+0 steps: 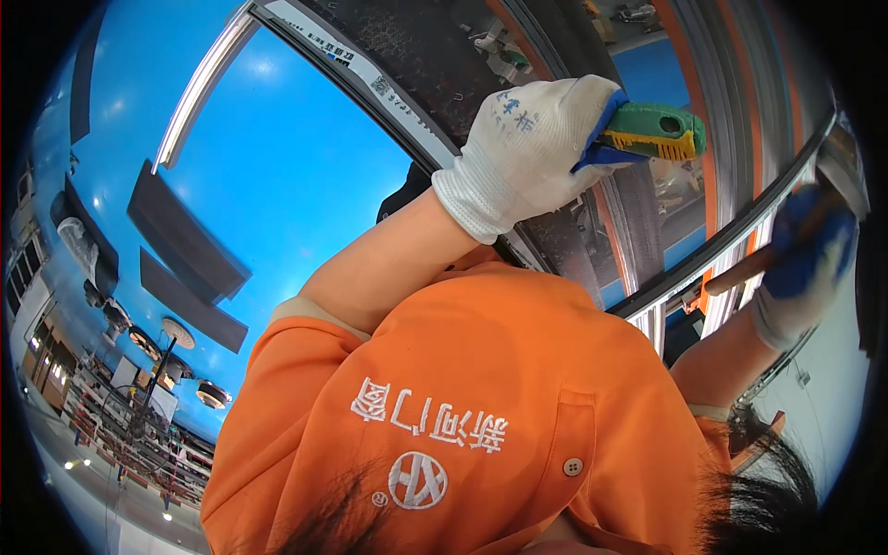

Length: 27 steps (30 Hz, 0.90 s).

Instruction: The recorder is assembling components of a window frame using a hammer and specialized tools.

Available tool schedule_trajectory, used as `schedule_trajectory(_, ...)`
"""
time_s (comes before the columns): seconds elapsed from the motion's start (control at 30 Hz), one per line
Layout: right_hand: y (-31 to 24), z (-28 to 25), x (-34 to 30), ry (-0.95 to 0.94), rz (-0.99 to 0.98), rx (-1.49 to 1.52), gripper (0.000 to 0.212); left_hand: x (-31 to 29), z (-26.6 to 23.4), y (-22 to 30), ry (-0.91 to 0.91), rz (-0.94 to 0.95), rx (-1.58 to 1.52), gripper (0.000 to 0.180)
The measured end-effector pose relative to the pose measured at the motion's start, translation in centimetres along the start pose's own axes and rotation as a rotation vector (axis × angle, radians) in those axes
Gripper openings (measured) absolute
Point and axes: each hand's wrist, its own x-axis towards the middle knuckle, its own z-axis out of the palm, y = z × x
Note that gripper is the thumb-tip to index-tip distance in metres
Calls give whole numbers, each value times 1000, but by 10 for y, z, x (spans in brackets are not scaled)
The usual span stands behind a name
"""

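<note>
My left hand (546, 148), in a white knit glove with a blue palm, is closed around a green tool handle with a yellow ribbed side (661, 131). The handle has an oval hole near its end; the rest of the tool is hidden in the glove. Over at the right, my right hand (814, 254) wears a similar glove and is smeared by motion. It grips a brown stick-like handle (740, 271), and whatever is at its far end is too blurred to name. Beneath my left hand lies a dark frame (407, 116) with a white printed strip along it.
Long dark and orange bars (684, 55) run below and beyond my hands, with small loose parts (504, 46) between them. On the blue floor (305, 148) lie dark flat pieces (180, 236). Wheels (213, 395) and stocked racks (111, 407) are at the left.
</note>
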Motion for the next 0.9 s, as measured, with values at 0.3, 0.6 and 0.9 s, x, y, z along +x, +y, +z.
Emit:
schedule_trajectory(0.3, 22, 47, -23, 305, 41, -1017, 43, -3, 1, 0, 24, -7, 6, 51)
schedule_trajectory(0.6, 3, 69, -11, 262, -62, -733, 35, 6, -1, 3, -36, -31, 87, 48)
schedule_trajectory(0.9, 26, 74, -1, 279, 240, -659, 39, 13, 10, -1, -103, -151, 207, 41)
